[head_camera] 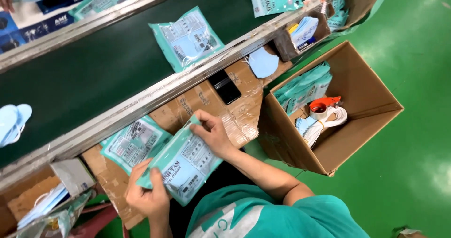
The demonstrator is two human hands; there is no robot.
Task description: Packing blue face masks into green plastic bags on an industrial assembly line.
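Both my hands hold one teal plastic packet of face masks point(185, 165) over a cardboard ledge point(235, 111) next to a conveyor. My right hand point(213, 133) pinches the packet's upper corner. My left hand point(148, 195) grips its lower edge. A second, similar packet point(134, 144) lies flat on the ledge just left of the held one, partly covered by it.
A dark green conveyor belt point(94, 73) carries another packet point(188, 38) and blue masks point(11, 120). A black phone point(225, 87) and a loose blue mask point(263, 62) lie on the ledge. An open cardboard box point(366, 111) at right holds packets point(305, 85) and an orange tape dispenser point(323, 106).
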